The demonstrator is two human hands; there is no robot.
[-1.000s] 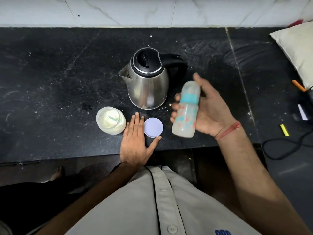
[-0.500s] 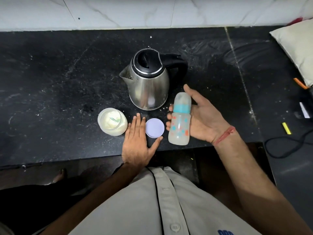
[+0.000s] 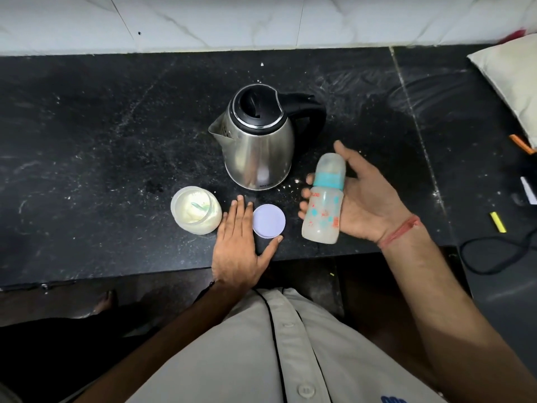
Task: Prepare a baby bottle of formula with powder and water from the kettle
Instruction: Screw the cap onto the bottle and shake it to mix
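Observation:
My right hand [image 3: 364, 199] grips a capped baby bottle [image 3: 325, 199] with a teal collar and cloudy liquid inside, held tilted above the counter's front edge. A steel kettle [image 3: 258, 146] with a black lid and handle stands just behind it. An open jar of pale powder [image 3: 196, 210] with a green scoop inside sits at the left. The jar's round white lid [image 3: 268, 221] lies between the jar and the bottle. My left hand [image 3: 238, 242] rests flat on the counter between jar and lid, fingers straight.
The black stone counter [image 3: 101, 141] is dusted with spilled powder near the kettle. A pillow [image 3: 511, 80] lies at the far right. A black cable [image 3: 494, 257], a yellow piece [image 3: 498, 221] and an orange piece [image 3: 521, 142] lie on the right. A white tiled wall runs behind.
My right hand moved the bottle down toward the counter edge, then up a little again. My left hand stayed flat on the counter.

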